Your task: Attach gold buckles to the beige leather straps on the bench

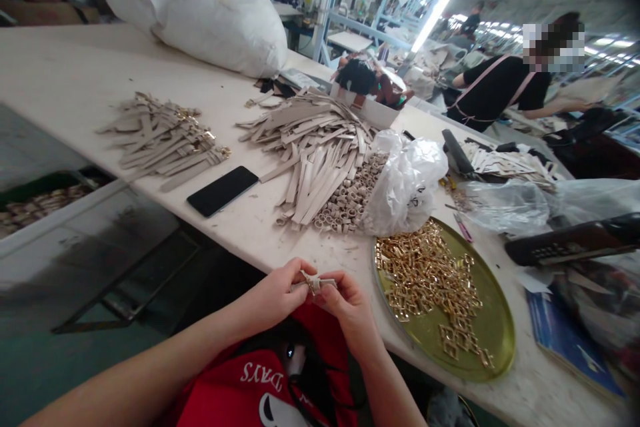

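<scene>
Close to the table's front edge, a beige strap with a small gold buckle [314,283] is pinched between my two hands. My left hand [287,287] grips its left side, fingers closed. On the other side, the thumb and fingers of my right hand [347,303] are closed on the strap too. The fingers hide part of the strap and buckle. To the right of my hands lies a round golden tray [493,307] with many gold buckles [430,273]. Beyond them are a heap of beige strap loops [347,207] and a pile of loose beige straps [315,147].
A black phone [223,191] lies left of the loops, near buckled straps [165,137]. A clear plastic bag [407,183] stands behind the tray. A large white sack [200,10] sits at the back. A blue booklet [570,340] is at right. A person in an apron [500,90] stands beyond.
</scene>
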Tool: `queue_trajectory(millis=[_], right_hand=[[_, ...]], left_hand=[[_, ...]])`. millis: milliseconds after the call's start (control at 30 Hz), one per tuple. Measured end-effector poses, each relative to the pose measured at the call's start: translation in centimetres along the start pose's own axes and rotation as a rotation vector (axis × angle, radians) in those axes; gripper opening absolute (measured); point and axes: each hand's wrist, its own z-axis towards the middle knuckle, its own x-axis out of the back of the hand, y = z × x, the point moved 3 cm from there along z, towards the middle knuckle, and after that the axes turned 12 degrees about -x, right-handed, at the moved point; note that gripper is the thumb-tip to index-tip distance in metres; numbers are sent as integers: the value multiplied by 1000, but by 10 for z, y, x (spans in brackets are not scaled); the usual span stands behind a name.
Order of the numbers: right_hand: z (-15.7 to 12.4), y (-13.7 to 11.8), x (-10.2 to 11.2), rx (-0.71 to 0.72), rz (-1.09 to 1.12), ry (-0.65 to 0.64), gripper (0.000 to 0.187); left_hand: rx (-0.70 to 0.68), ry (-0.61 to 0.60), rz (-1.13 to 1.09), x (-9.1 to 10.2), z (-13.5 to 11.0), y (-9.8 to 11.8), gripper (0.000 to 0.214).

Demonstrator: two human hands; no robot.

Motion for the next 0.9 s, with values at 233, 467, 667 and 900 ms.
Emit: queue_trajectory(millis=[233,467,667,900], right_hand=[[7,7,-3,-115,152,-90,19],[10,15,-5,-294,297,-253,23],[8,10,-3,-98,240,-54,26],[-5,9,2,184,-357,212,16]], left_hand=[[26,34,169,6,7,-6,25],[77,-3,397,10,10,-5,26],[110,-53,-97,6,2,-3,29],[72,-54,-64,2,-9,8,23]])
